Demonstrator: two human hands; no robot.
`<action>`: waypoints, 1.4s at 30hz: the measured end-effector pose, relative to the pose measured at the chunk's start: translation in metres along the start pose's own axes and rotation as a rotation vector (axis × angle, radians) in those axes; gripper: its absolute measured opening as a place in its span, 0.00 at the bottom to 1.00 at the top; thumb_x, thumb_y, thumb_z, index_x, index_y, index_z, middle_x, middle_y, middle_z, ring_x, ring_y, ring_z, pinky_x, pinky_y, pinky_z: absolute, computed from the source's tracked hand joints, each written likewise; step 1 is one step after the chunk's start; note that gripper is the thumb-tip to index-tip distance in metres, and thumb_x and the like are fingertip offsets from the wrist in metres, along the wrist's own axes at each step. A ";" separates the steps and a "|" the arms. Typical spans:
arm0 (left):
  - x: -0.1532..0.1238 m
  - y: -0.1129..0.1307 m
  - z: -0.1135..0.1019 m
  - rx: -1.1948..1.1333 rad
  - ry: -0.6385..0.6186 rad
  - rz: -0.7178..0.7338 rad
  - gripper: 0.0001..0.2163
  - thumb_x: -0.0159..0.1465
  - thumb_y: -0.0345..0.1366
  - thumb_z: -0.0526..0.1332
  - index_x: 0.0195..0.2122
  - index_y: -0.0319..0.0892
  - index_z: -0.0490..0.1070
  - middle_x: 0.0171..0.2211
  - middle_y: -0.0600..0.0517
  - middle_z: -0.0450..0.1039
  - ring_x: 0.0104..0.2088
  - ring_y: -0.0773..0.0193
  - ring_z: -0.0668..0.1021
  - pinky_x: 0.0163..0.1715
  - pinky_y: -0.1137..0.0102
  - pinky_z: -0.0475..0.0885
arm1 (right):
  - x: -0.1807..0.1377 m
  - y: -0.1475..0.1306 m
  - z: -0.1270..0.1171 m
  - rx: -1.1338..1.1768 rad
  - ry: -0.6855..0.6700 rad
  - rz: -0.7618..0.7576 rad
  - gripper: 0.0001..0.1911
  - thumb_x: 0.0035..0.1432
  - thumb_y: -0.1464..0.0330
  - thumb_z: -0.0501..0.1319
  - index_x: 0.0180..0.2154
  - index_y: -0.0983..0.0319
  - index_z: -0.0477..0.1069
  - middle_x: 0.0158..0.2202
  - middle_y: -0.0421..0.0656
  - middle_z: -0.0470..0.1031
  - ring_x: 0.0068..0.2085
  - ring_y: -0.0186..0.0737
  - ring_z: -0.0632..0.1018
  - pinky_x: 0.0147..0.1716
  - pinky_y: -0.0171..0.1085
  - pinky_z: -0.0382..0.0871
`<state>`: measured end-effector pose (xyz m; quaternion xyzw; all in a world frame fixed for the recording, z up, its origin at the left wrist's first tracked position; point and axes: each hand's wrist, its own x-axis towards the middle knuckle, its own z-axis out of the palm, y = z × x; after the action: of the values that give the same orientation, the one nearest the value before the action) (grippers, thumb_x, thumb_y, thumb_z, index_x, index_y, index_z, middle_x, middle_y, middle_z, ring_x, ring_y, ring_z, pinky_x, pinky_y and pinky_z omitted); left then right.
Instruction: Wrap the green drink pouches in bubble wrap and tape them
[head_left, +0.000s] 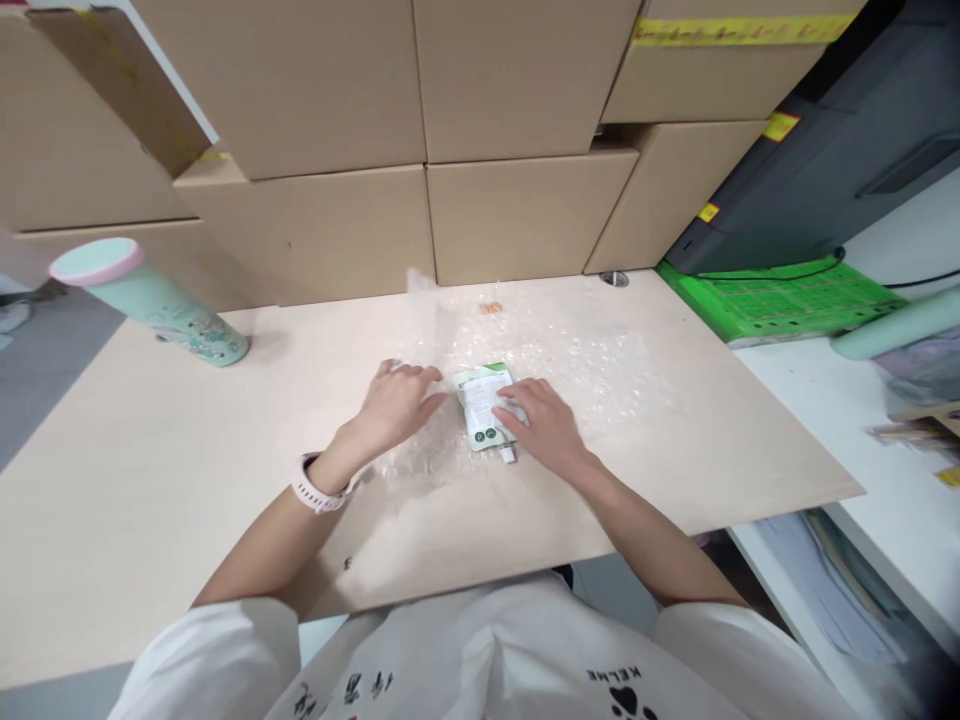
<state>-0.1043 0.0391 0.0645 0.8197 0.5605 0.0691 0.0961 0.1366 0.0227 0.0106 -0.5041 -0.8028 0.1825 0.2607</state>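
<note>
A small white packet with a green top edge lies on a sheet of clear bubble wrap spread over the light wooden table. My right hand rests on the packet's right side, fingers flat on it. My left hand, with a pale pink watch on its wrist, lies with fingers spread on the bubble wrap just left of the packet. Something small and white pokes out below the packet.
A mint green bottle with a pink cap lies on its side at the left. Cardboard boxes are stacked along the back. A tiny orange item sits behind the wrap. A green tray and a dark machine stand at the right.
</note>
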 end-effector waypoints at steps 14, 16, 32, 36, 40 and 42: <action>-0.041 -0.045 0.050 0.084 0.082 -0.111 0.19 0.68 0.40 0.55 0.59 0.41 0.66 0.63 0.38 0.62 0.64 0.43 0.64 0.60 0.48 0.62 | 0.001 0.015 0.006 0.437 -0.142 0.254 0.24 0.57 0.62 0.62 0.55 0.54 0.69 0.49 0.45 0.73 0.40 0.42 0.76 0.37 0.43 0.73; -0.042 -0.045 0.050 0.051 0.084 -0.121 0.19 0.68 0.40 0.55 0.59 0.41 0.66 0.64 0.38 0.62 0.64 0.43 0.64 0.60 0.48 0.63 | 0.001 0.012 0.008 0.570 -0.151 0.237 0.15 0.59 0.61 0.60 0.47 0.55 0.74 0.47 0.45 0.71 0.39 0.41 0.76 0.32 0.40 0.74; -0.046 -0.061 0.030 -0.257 0.164 -0.513 0.25 0.65 0.42 0.55 0.62 0.40 0.63 0.31 0.49 0.76 0.36 0.52 0.79 0.42 0.58 0.72 | 0.006 -0.033 0.051 0.756 -0.219 0.245 0.08 0.56 0.63 0.61 0.38 0.58 0.72 0.27 0.37 0.67 0.25 0.33 0.65 0.26 0.34 0.59; -0.046 -0.060 0.029 -0.579 0.154 -0.549 0.27 0.63 0.41 0.58 0.63 0.41 0.59 0.27 0.53 0.74 0.26 0.61 0.78 0.34 0.65 0.73 | 0.002 -0.031 0.048 0.713 -0.288 0.250 0.11 0.57 0.63 0.60 0.42 0.58 0.73 0.28 0.38 0.71 0.27 0.35 0.68 0.27 0.35 0.61; -0.044 -0.060 0.027 -0.985 0.167 -0.618 0.30 0.61 0.35 0.63 0.63 0.39 0.57 0.25 0.57 0.70 0.22 0.67 0.75 0.25 0.71 0.73 | 0.002 -0.031 0.039 0.658 -0.310 0.217 0.11 0.59 0.63 0.59 0.42 0.59 0.74 0.30 0.39 0.72 0.29 0.35 0.69 0.29 0.35 0.61; -0.043 -0.058 0.025 -1.138 0.193 -0.635 0.29 0.59 0.31 0.65 0.61 0.39 0.57 0.26 0.58 0.68 0.21 0.69 0.75 0.25 0.73 0.74 | 0.002 -0.032 0.035 0.613 -0.327 0.206 0.12 0.60 0.63 0.58 0.43 0.59 0.74 0.28 0.38 0.70 0.28 0.35 0.68 0.28 0.34 0.60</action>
<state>-0.1666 0.0175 0.0268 0.4258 0.6573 0.3960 0.4794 0.0917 0.0101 0.0012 -0.4450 -0.6868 0.5183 0.2482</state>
